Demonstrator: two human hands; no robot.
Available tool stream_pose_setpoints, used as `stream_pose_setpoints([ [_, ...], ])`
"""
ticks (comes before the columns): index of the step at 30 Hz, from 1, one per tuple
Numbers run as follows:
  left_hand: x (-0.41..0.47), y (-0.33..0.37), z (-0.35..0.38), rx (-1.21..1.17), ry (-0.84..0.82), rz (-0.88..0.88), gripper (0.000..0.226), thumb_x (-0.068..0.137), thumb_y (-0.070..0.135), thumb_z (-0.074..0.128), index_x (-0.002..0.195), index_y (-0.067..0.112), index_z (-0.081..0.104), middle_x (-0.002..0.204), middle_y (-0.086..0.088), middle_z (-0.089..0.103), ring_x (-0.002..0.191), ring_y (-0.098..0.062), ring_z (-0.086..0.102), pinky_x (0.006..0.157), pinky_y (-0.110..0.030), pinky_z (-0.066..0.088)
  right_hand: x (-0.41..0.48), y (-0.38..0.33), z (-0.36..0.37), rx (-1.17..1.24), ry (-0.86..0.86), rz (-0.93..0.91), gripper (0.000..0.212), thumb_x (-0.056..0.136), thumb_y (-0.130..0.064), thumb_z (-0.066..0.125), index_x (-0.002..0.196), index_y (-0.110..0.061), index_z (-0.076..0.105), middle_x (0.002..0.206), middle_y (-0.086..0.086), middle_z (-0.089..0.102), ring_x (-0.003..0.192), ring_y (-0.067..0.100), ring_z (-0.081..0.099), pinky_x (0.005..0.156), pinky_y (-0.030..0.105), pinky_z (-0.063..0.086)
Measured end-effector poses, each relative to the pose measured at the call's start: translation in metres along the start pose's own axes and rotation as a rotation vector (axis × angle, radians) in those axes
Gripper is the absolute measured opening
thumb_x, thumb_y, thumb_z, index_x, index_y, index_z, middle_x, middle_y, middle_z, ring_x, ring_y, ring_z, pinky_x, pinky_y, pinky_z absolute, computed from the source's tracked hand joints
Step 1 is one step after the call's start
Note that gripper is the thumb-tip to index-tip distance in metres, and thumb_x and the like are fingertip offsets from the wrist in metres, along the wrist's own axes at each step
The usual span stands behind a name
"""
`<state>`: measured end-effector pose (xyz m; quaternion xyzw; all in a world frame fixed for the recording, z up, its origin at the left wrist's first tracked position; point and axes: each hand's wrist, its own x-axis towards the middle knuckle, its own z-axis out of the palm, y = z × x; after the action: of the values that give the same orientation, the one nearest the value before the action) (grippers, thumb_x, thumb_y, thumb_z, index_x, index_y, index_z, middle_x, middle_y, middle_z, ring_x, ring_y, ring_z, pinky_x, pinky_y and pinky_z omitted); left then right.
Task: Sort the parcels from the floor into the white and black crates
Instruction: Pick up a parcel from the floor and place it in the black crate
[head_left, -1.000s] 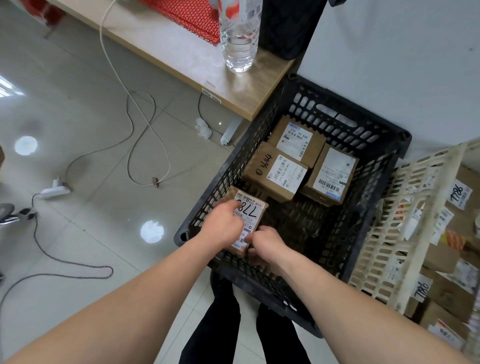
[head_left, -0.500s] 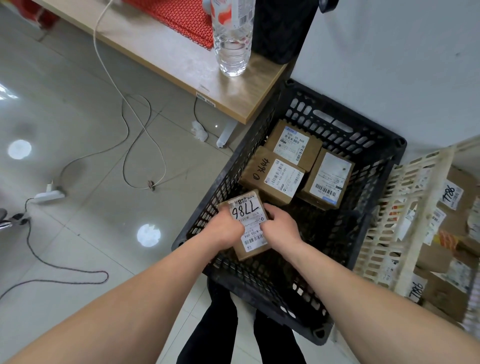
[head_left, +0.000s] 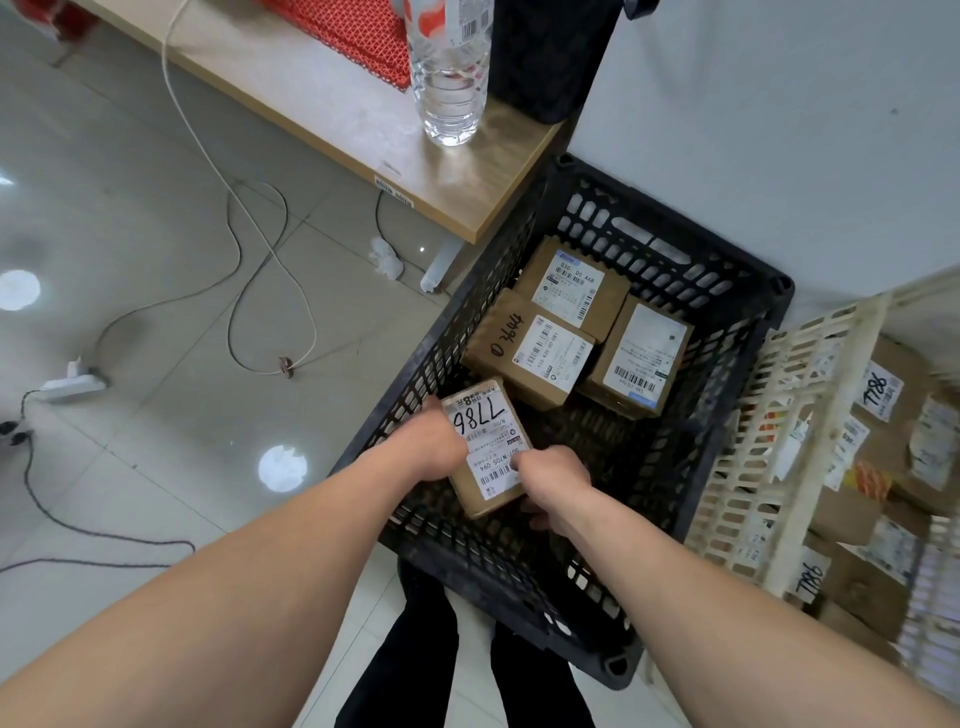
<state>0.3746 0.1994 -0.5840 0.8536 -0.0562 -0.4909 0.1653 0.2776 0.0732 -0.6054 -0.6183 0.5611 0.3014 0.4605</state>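
Note:
A small brown parcel (head_left: 485, 447) with a white label marked 7786 is held inside the black crate (head_left: 737, 291), near its front left wall. My left hand (head_left: 434, 449) grips the parcel's left side and my right hand (head_left: 553, 483) grips its lower right corner. Three brown labelled parcels (head_left: 530, 351) lie at the back of the black crate. The white crate (head_left: 769, 441) stands to the right and holds several labelled parcels (head_left: 883, 431).
A wooden table (head_left: 467, 192) with a clear water bottle (head_left: 449, 67) overhangs the black crate's far left corner. White and black cables (head_left: 244, 270) and a power strip (head_left: 72, 387) lie on the tiled floor to the left. A grey wall stands behind the crates.
Both hands have carried the parcel from above the crate's front left rim down into the crate. The right hand has shifted from the parcel's right side to its lower right corner.

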Motion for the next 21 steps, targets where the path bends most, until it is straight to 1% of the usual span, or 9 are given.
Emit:
stream_pose_setpoints([
  [3, -0.003, -0.005, 0.004, -0.003, -0.015, -0.061, 0.047, 0.099, 0.032, 0.052, 0.134, 0.003, 0.039, 0.121, -0.009, 0.061, 0.098, -0.022, 0.057, 0.075, -0.031, 0.046, 0.001, -0.004, -0.004, -0.024, 0.055, -0.075, 0.038, 0.094, -0.027, 0.058, 0.13, -0.013, 0.059, 0.114, 0.006, 0.067, 0.088, 0.021, 0.062, 0.065, 0.029, 0.049],
  [6, -0.006, -0.004, 0.003, -0.102, 0.029, -0.072, 0.036, 0.102, 0.026, 0.049, 0.13, 0.003, 0.048, 0.122, -0.01, 0.062, 0.104, -0.026, 0.059, 0.08, -0.031, 0.048, 0.001, -0.009, -0.011, 0.056, 0.136, -0.201, 0.045, 0.097, -0.018, 0.058, 0.141, -0.019, 0.053, 0.123, 0.003, 0.066, 0.097, 0.019, 0.06, 0.078, 0.028, 0.046],
  [9, -0.005, 0.0, 0.002, -0.266, 0.101, -0.036, 0.033, 0.102, 0.024, 0.049, 0.132, 0.012, 0.053, 0.13, -0.006, 0.061, 0.108, -0.024, 0.058, 0.081, -0.027, 0.044, 0.002, -0.014, -0.011, 0.24, 0.15, -0.256, 0.046, 0.096, -0.009, 0.057, 0.14, -0.023, 0.053, 0.112, -0.005, 0.07, 0.084, 0.003, 0.06, 0.065, 0.017, 0.045],
  [11, -0.006, 0.001, 0.002, -0.381, 0.111, -0.022, 0.032, 0.1, 0.022, 0.051, 0.131, 0.019, 0.054, 0.128, -0.004, 0.063, 0.106, -0.023, 0.057, 0.083, -0.028, 0.043, 0.003, -0.013, -0.007, 0.302, 0.12, -0.263, 0.051, 0.095, -0.005, 0.059, 0.142, -0.024, 0.051, 0.115, -0.006, 0.072, 0.086, -0.003, 0.061, 0.057, 0.008, 0.043],
  [12, -0.009, 0.001, 0.001, -0.413, 0.105, -0.024, 0.033, 0.1, 0.019, 0.05, 0.133, 0.021, 0.053, 0.128, -0.003, 0.062, 0.106, -0.022, 0.055, 0.085, -0.029, 0.042, 0.004, -0.012, -0.005, 0.314, 0.102, -0.266, 0.054, 0.095, -0.005, 0.06, 0.145, -0.023, 0.05, 0.12, -0.005, 0.071, 0.093, -0.001, 0.063, 0.062, 0.008, 0.045],
  [14, -0.012, 0.0, -0.001, -0.429, 0.074, -0.039, 0.042, 0.1, 0.013, 0.047, 0.141, 0.021, 0.047, 0.133, -0.003, 0.057, 0.112, -0.022, 0.052, 0.091, -0.03, 0.042, 0.006, -0.009, 0.0, 0.306, 0.079, -0.268, 0.055, 0.093, -0.006, 0.062, 0.145, -0.022, 0.051, 0.129, -0.005, 0.068, 0.112, 0.009, 0.064, 0.079, 0.017, 0.048],
  [16, -0.015, -0.003, -0.004, -0.411, 0.044, -0.049, 0.052, 0.1, 0.008, 0.043, 0.151, 0.022, 0.038, 0.141, -0.004, 0.052, 0.125, -0.025, 0.05, 0.1, -0.031, 0.043, 0.008, -0.007, 0.003, 0.271, 0.055, -0.272, 0.052, 0.093, -0.007, 0.062, 0.141, -0.026, 0.057, 0.127, -0.008, 0.069, 0.119, 0.012, 0.063, 0.087, 0.023, 0.049],
  [18, -0.019, -0.003, -0.009, -0.38, 0.039, -0.045, 0.056, 0.101, 0.007, 0.04, 0.155, 0.023, 0.033, 0.147, -0.004, 0.049, 0.131, -0.026, 0.048, 0.101, -0.031, 0.043, 0.007, -0.008, 0.003, 0.251, 0.028, -0.269, 0.047, 0.092, -0.006, 0.06, 0.133, -0.029, 0.063, 0.118, -0.012, 0.071, 0.115, 0.01, 0.065, 0.082, 0.022, 0.05],
  [21, -0.027, -0.001, -0.016, -0.376, 0.044, -0.021, 0.047, 0.104, 0.011, 0.038, 0.15, 0.021, 0.043, 0.147, -0.005, 0.051, 0.132, -0.029, 0.049, 0.106, -0.037, 0.043, 0.002, -0.012, -0.003, 0.236, 0.007, -0.276, 0.043, 0.095, -0.004, 0.053, 0.129, -0.029, 0.064, 0.11, -0.012, 0.071, 0.1, 0.006, 0.066, 0.071, 0.019, 0.049],
])
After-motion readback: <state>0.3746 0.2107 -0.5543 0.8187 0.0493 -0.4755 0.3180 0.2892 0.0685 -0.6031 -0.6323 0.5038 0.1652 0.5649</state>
